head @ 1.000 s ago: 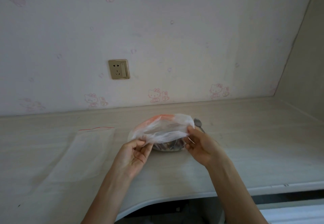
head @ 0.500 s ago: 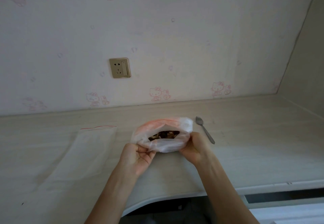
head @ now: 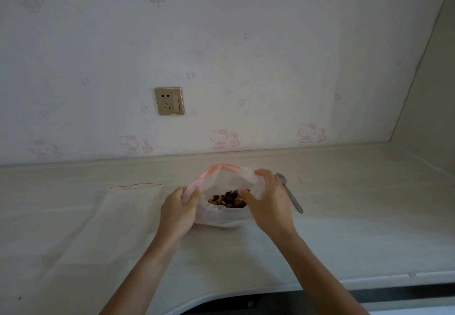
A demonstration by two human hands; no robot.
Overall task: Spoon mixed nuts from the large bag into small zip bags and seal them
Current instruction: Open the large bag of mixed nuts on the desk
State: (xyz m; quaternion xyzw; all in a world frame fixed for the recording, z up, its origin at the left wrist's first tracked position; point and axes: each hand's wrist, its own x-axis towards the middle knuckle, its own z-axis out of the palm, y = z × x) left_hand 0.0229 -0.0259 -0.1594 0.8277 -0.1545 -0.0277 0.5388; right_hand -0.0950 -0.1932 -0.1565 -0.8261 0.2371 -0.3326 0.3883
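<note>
A large clear plastic bag (head: 219,217) with an orange-pink rim stands on the pale counter, its mouth spread wide. Brown and tan mixed nuts (head: 227,199) show inside. My left hand (head: 178,210) grips the bag's left rim, fingers curled around the plastic. My right hand (head: 267,200) holds the right rim, thumb at the inner edge near the nuts and fingers over the far side. A clear small zip bag (head: 123,212) with a red seal line lies flat to the left. A metal spoon (head: 291,197) lies on the counter just right of my right hand, partly hidden by it.
The counter (head: 357,216) runs along a wallpapered wall with a brass socket plate (head: 169,101). A side wall closes the right end. The counter's front edge (head: 320,284) curves inward near my arms, with a dark gap below.
Both hands have pulled the bag's mouth wider and rolled its rim down, so the nuts show. My right hand shifted up onto the right rim. The spoon came into sight.
</note>
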